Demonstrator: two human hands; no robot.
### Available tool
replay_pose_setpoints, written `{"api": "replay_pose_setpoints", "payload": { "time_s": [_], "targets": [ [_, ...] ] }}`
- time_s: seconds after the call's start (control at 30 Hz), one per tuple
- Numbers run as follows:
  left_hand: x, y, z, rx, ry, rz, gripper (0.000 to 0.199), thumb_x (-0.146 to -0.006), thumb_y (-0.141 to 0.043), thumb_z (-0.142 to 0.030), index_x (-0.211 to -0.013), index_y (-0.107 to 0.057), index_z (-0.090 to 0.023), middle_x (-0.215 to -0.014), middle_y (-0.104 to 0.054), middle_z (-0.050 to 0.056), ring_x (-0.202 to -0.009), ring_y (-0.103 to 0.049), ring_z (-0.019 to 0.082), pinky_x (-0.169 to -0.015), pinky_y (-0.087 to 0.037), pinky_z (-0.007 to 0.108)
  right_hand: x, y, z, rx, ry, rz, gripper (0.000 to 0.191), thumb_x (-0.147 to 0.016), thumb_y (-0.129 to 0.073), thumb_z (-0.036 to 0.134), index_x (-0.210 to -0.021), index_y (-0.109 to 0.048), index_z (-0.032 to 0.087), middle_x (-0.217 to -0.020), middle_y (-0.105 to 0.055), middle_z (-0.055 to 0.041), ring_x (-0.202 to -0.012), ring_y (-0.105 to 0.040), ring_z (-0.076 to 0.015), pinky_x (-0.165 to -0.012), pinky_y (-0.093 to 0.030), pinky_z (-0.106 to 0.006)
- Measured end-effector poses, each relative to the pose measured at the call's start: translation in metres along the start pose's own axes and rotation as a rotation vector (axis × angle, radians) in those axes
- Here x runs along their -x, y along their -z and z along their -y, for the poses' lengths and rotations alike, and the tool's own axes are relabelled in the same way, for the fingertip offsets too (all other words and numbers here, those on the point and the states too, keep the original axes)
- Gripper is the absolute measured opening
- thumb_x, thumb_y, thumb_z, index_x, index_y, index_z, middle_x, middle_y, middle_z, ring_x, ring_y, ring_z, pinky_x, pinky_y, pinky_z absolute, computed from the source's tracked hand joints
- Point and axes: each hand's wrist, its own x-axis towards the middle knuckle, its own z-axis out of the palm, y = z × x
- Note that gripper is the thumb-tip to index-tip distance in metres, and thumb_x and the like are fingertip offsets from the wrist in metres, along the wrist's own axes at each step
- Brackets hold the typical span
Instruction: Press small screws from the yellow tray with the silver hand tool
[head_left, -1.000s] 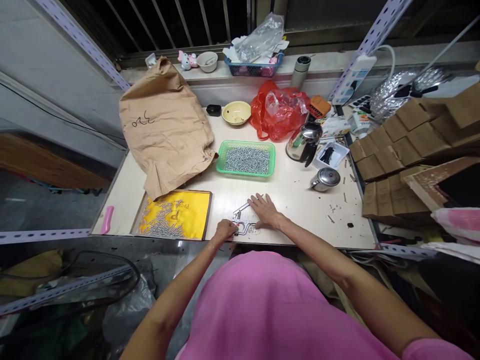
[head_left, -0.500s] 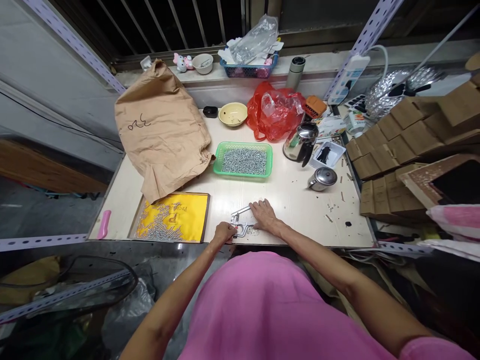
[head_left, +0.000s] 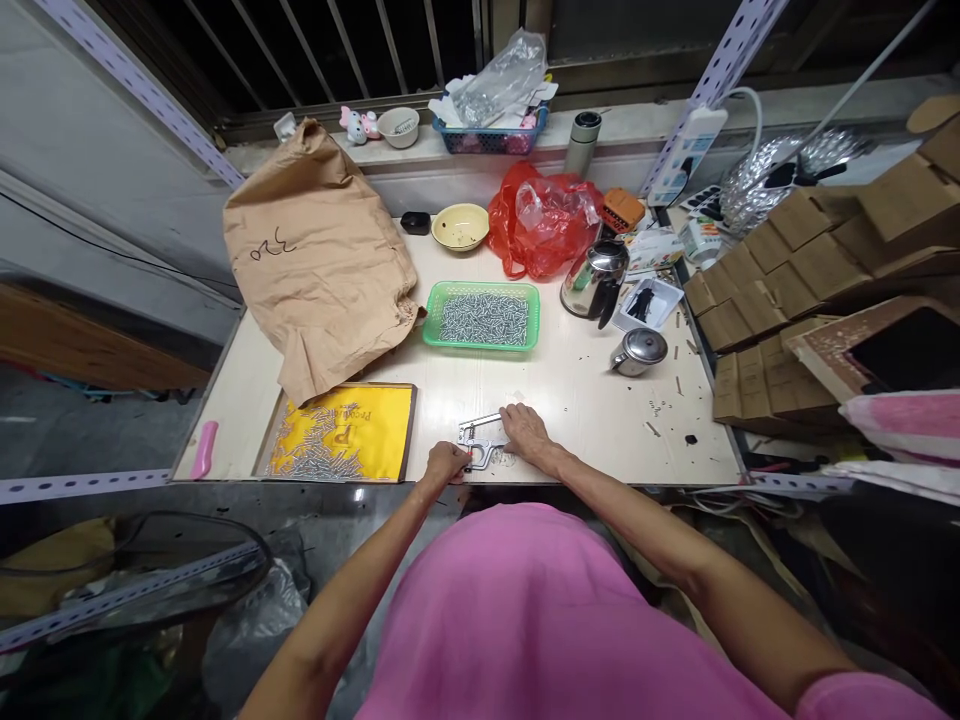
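Observation:
Near the table's front edge lies a silver metal hand tool (head_left: 481, 455) with a long lever, a small spring and a looped frame. My right hand (head_left: 528, 436) is closed around the lever's right end. At the tool's left end, my left hand (head_left: 444, 464) is closed in a pinch. A bit of red shows by its fingertips, but what they hold is too small to make out. To the left, a shallow tray with a yellow lining (head_left: 382, 435) holds many small metal pins (head_left: 322, 462). Beyond the hands stands a green basket (head_left: 481, 346) filled with similar metal pieces.
A large brown paper sack (head_left: 319, 260) leans at the left. Behind are a yellow bowl (head_left: 460, 228), a red plastic bag (head_left: 544, 225), a glass kettle (head_left: 592, 280) and a steel pot (head_left: 639, 352). Cardboard boxes (head_left: 795, 270) are stacked right. A pink handle (head_left: 204, 450) lies far left.
The whole view has shifted slightly. The tool's lever seems to lie at a marginally flatter angle. Both hands keep their places on the tool.

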Motion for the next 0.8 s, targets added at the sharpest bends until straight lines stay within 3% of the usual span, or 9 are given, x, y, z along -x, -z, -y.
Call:
{"api": "replay_pose_setpoints", "payload": {
  "time_s": [0.17,0.23,0.37,0.43,0.57,0.67,0.8],
  "targets": [
    [0.004,-0.001,0.006,-0.025,-0.026,-0.004,0.020,-0.080,-0.061,-0.030,-0.072,-0.064,-0.013,-0.047,-0.053,-0.002,-0.046,-0.055,0.011,-0.052,-0.047,0.022,0.001,0.001,0.001,0.000,0.000,0.014,0.055,-0.071,-0.079,0.032,-0.116,-0.057,0.010,-0.111,-0.058,-0.0133,-0.099,-0.051,-0.0254,-0.083,-0.042,-0.035],
    [0.008,-0.003,0.011,-0.096,-0.103,-0.077,0.021,-0.083,-0.057,-0.031,-0.077,-0.066,-0.013,-0.056,-0.058,0.001,-0.056,-0.059,0.013,-0.058,-0.049,0.023,0.002,0.001,0.002,-0.005,-0.007,0.007,0.052,-0.072,-0.078,0.032,-0.114,-0.058,0.010,-0.110,-0.058,-0.0128,-0.099,-0.051,-0.0250,-0.082,-0.041,-0.035],
    [0.019,-0.013,0.012,-0.329,-0.553,-0.363,0.019,-0.087,-0.051,-0.024,-0.095,-0.065,-0.015,-0.093,-0.064,0.008,-0.088,-0.062,0.019,-0.078,-0.050,0.030,0.004,-0.002,0.003,-0.010,-0.022,-0.015,0.046,-0.074,-0.075,0.031,-0.112,-0.058,0.012,-0.110,-0.059,-0.0123,-0.100,-0.051,-0.0247,-0.082,-0.041,-0.034],
    [0.021,-0.019,0.002,-0.443,-0.774,-0.402,0.021,-0.087,-0.051,-0.020,-0.104,-0.062,-0.016,-0.105,-0.061,0.010,-0.101,-0.058,0.021,-0.085,-0.049,0.034,0.004,-0.003,0.004,-0.007,-0.041,-0.022,0.044,-0.076,-0.074,0.031,-0.112,-0.057,0.012,-0.111,-0.059,-0.0122,-0.101,-0.050,-0.0246,-0.083,-0.040,-0.034],
    [0.010,-0.028,-0.031,-0.647,-0.973,-0.346,0.041,-0.080,-0.059,-0.013,-0.120,-0.052,-0.014,-0.126,-0.053,0.013,-0.120,-0.046,0.026,-0.099,-0.042,0.040,0.003,-0.002,0.006,-0.002,-0.062,-0.025,0.039,-0.082,-0.067,0.031,-0.115,-0.056,0.012,-0.112,-0.059,-0.0127,-0.103,-0.050,-0.0249,-0.084,-0.040,-0.035],
    [-0.002,-0.027,-0.049,-0.771,-0.965,-0.247,0.058,-0.077,-0.064,-0.014,-0.130,-0.043,-0.013,-0.134,-0.047,0.015,-0.125,-0.041,0.027,-0.103,-0.037,0.040,0.003,-0.001,0.006,-0.009,-0.050,-0.027,0.039,-0.083,-0.064,0.026,-0.119,-0.054,0.011,-0.112,-0.058,-0.0127,-0.103,-0.050,-0.0244,-0.085,-0.040,-0.035],
    [-0.009,-0.020,-0.052,-0.870,-0.925,-0.135,0.068,-0.076,-0.065,-0.016,-0.137,-0.035,-0.017,-0.129,-0.051,0.012,-0.118,-0.046,0.025,-0.098,-0.041,0.038,0.006,-0.003,0.006,-0.049,-0.071,-0.015,0.055,-0.074,-0.074,0.028,-0.122,-0.052,0.012,-0.113,-0.057,-0.0128,-0.102,-0.051,-0.0247,-0.086,-0.041,-0.035]
  ]
}}
